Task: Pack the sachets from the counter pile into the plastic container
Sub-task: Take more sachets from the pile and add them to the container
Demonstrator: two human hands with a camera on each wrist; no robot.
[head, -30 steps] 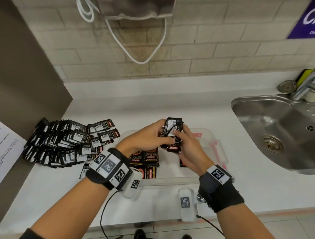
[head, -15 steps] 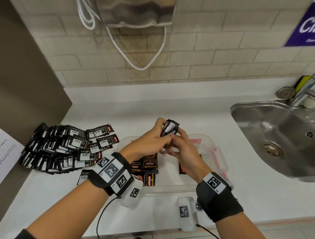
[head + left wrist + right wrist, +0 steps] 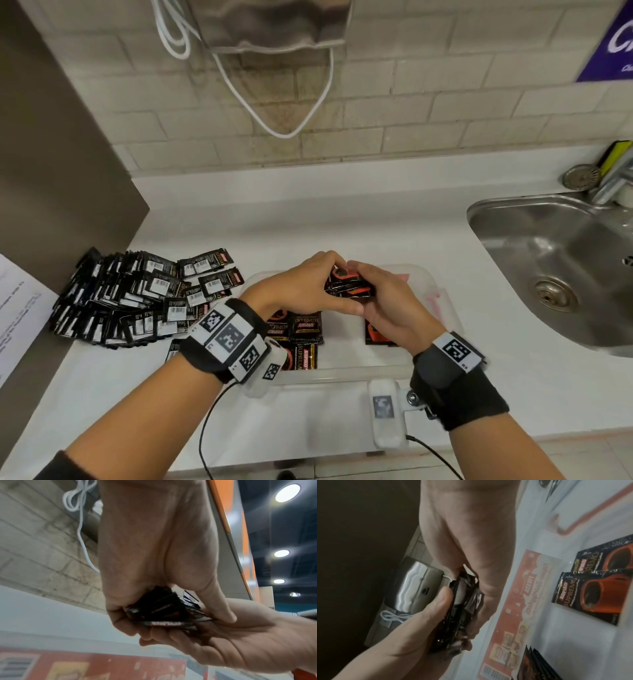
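Note:
Both hands hold one small stack of black and orange sachets over the clear plastic container. My left hand grips the stack from the left, my right hand from the right. The left wrist view shows the stack edge-on between fingers and thumb. In the right wrist view the stack is pinched between both hands. Several sachets lie flat inside the container. The big pile of sachets lies on the white counter to the left.
A steel sink with a tap is at the right. A brown wall panel borders the pile on the left, with a paper sheet below it. A hand dryer with a white cord hangs on the tiled wall above.
The stack was upright and higher a second ago. Both hands have tipped it flat and lowered it towards the container.

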